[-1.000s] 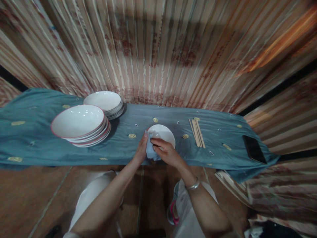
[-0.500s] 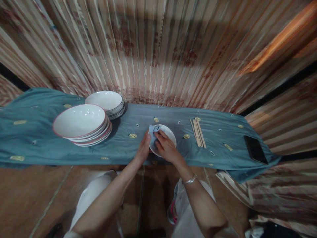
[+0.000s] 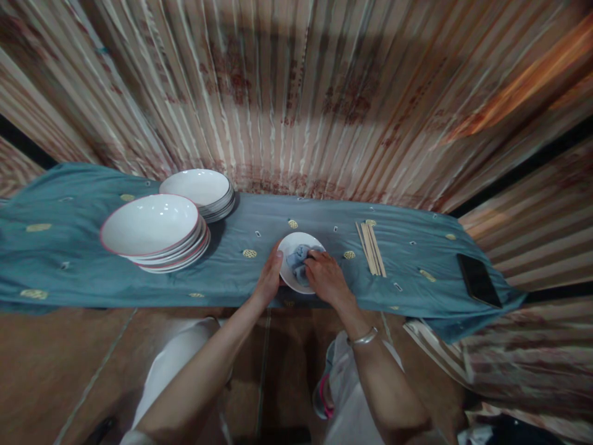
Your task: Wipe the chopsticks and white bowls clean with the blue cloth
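A small white bowl (image 3: pixel 301 237) is held near the front edge of the table. My left hand (image 3: pixel 269 276) grips its left side, thumb at the rim and the other fingers hidden behind and beneath it. Inside the bowl lies a crumpled light-blue cloth (image 3: pixel 299 254). My right hand (image 3: pixel 328 276) reaches over the bowl's right rim with its bent fingers closed on the cloth, pressing it against the inner surface.
To the left stand a stack of red-rimmed bowls (image 3: pixel 151 225) and, behind it, a stack of dark-rimmed bowls (image 3: pixel 197 185). Several wooden chopsticks (image 3: pixel 370 249) lie right of my hands. A black phone (image 3: pixel 479 280) rests on the teal tablecloth (image 3: pixel 426 247) at the far right. Curtains (image 3: pixel 296 93) hang behind.
My right hand has slid the cloth from the bowl's left rim rightward and down across the inside. My left hand stays on the left side.
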Available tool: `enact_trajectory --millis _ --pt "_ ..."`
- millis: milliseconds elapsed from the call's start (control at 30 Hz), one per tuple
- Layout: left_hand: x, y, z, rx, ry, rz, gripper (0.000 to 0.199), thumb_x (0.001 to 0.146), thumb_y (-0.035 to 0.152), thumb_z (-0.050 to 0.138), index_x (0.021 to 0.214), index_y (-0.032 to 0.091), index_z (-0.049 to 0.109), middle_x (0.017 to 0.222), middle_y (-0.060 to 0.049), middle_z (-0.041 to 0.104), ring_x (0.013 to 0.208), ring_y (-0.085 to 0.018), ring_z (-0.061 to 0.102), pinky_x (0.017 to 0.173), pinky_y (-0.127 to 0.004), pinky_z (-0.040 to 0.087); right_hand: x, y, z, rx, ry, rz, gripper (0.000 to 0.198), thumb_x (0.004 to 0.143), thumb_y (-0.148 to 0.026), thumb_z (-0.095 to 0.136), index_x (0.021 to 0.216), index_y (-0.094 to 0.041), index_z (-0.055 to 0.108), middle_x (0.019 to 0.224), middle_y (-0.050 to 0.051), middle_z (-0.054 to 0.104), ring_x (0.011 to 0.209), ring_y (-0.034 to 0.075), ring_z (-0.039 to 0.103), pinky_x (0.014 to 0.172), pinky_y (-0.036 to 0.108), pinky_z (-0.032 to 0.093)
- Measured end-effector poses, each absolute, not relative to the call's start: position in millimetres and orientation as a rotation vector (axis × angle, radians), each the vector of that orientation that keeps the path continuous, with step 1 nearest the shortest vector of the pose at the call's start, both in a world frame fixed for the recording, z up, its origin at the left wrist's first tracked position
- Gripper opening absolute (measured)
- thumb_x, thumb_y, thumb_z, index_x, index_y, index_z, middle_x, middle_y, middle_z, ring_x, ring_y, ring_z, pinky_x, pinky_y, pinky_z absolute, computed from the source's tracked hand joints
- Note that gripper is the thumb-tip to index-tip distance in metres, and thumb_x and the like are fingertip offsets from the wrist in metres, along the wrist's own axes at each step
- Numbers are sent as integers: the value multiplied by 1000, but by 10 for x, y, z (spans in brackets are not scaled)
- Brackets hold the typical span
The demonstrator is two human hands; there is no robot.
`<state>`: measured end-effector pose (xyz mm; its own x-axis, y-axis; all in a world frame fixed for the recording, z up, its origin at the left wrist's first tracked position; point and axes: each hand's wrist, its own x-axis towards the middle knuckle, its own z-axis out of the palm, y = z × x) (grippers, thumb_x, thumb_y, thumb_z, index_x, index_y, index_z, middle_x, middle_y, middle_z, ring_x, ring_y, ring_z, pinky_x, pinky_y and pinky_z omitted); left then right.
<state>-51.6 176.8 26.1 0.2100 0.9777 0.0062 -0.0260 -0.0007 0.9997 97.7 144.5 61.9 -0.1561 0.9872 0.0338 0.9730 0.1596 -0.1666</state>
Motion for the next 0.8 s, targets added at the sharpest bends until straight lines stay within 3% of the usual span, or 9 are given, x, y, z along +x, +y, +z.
enact_trajectory --millis 167,333,467,633,800 --pt "-503 1755 295 1264 1033 1072 57 89 53 33 132 18 48 136 -8 52 124 -25 47 104 -37 36 1029 1428 648 -1899 -2345 308 28 92 -19 39 85 -16 66 96 9 65 93 20 57 84 30 41" --pt "-489 1763 295 1310 1010 1116 56 90 51 33 130 16 49 138 -9 51 128 -24 43 110 -37 28 1048 1432 646 -1776 -2343 489 26 90 -18 41 78 -17 65 86 6 65 82 17 58 74 27 40" --pt "-496 1777 256 1321 1017 1105 57 91 50 31 132 15 47 137 -9 51 127 -23 45 109 -38 29 1050 1449 615 -1607 -2285 664 26 89 -18 43 73 -17 64 78 3 65 76 15 57 70 25 39" --pt "-496 1794 224 1339 1015 1129 57 90 53 32 130 17 50 134 -8 55 125 -23 46 108 -37 30 1005 1463 546 -1392 -2127 838 22 88 -16 45 90 -17 66 91 4 68 83 14 60 77 25 43" --pt "-498 1804 204 1367 1038 1126 53 91 50 30 130 20 50 137 -6 53 128 -20 44 110 -33 27 929 1467 524 -1339 -2079 796 26 87 -13 44 103 -17 65 107 7 66 100 17 60 91 31 44"
